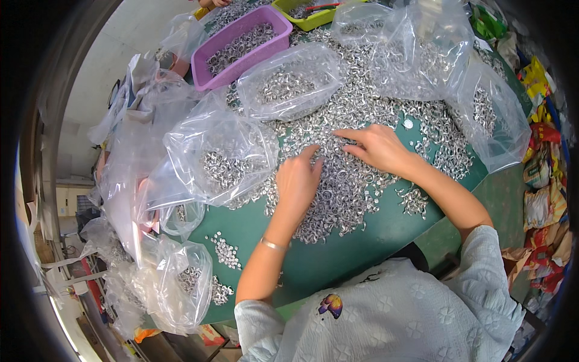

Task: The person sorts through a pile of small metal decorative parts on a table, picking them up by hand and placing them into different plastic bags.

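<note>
A heap of small silver metal rings (338,199) lies on the green table in front of me. My left hand (295,181) rests at the left side of this heap, its index finger and thumb apart and touching the rings. Across from it, my right hand (383,148) reaches over the upper right of the heap. Its index finger stretches out to the left, with the thumb held away below it. I see nothing gripped in either hand; the other fingers are partly hidden. A clear plastic bag (220,160) with similar rings stands just left of my left hand.
Beyond my hands lie a ring-filled clear bag (289,81), a purple basin (241,48) and a yellow-green basin (310,18). More clear bags (491,114) stand at the right. Small piles (226,252) dot the green table (356,247). Another person's hand (214,3) shows at the top.
</note>
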{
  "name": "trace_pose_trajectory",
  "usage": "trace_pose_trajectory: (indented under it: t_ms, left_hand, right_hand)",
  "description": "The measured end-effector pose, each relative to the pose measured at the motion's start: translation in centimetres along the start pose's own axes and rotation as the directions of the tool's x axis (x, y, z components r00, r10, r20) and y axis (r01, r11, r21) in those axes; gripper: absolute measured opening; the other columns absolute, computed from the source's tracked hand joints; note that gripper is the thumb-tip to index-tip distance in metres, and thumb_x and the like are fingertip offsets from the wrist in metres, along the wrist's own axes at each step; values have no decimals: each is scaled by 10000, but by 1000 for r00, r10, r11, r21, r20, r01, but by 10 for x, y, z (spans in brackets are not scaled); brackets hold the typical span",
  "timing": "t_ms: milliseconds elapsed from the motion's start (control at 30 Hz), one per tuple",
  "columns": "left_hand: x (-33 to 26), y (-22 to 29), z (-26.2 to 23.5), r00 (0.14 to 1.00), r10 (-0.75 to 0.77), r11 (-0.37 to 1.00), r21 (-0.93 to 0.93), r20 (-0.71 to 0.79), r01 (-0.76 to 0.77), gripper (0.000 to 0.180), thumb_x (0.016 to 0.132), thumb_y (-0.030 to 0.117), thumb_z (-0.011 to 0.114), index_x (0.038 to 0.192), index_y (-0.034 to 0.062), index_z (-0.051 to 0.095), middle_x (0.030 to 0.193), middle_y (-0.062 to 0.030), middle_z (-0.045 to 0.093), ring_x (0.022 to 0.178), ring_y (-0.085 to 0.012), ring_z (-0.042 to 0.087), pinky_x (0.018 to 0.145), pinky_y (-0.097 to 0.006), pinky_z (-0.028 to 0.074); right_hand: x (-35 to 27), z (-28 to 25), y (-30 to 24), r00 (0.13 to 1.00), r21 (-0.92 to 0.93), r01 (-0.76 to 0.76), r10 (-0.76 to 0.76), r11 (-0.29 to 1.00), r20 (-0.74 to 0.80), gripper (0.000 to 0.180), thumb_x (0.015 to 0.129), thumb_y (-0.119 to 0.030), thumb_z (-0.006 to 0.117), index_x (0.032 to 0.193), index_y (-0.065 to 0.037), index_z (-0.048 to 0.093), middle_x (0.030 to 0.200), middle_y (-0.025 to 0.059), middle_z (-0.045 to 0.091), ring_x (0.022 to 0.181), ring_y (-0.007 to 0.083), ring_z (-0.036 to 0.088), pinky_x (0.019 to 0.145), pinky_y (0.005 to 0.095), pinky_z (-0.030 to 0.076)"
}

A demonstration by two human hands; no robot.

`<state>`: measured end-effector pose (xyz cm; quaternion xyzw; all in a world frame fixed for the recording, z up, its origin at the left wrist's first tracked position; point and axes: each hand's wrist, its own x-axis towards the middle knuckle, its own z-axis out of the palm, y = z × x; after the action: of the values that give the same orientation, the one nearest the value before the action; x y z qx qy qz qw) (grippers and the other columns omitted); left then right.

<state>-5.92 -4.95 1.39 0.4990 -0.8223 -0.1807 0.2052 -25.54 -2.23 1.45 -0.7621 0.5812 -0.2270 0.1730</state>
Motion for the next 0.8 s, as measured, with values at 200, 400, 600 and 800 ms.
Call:
trace_pose_trajectory:
  t_ms: [200, 400, 600, 800]
  left_hand:
    - [15, -7, 27, 997, 79, 997, 7, 5, -79, 181, 725, 154, 691, 891, 86, 669, 532, -104, 543, 489, -291, 533, 476, -375, 411]
    - [10, 0, 9, 985, -115, 955, -257, 130, 145, 116, 765, 148, 651, 829, 55, 624, 617, -83, 600, 513, -256, 567, 501, -344, 465]
    - [-5, -6, -16, 849, -191, -295, -854, 493, 430, 95, 832, 78, 553, 898, 10, 551, 854, -94, 557, 693, -174, 524, 570, -270, 453]
    - [-24, -8, -16, 792, -258, -414, -804, 553, 427, 129, 860, 78, 504, 944, -15, 537, 821, -86, 522, 669, -151, 464, 584, -240, 421]
  right_hand:
    - [-7, 3, -1, 985, -166, 34, -5, 986, 171, 325, 809, -318, 603, 1099, -172, 600, 616, 127, 605, 598, 319, 602, 537, 432, 464]
    - [-28, -16, -1, 932, 28, 51, -58, 998, 358, 308, 806, -316, 607, 1061, -143, 622, 641, 132, 617, 607, 310, 605, 557, 423, 469]
    - [-1, -21, 16, 984, 91, -109, 95, 990, 147, 276, 805, -323, 609, 1001, -133, 650, 675, 143, 633, 644, 313, 616, 584, 406, 483]
    - [-19, 0, -12, 954, -308, 46, 49, 950, 295, 405, 824, -342, 577, 1122, -69, 547, 565, 107, 589, 539, 297, 601, 473, 408, 452]
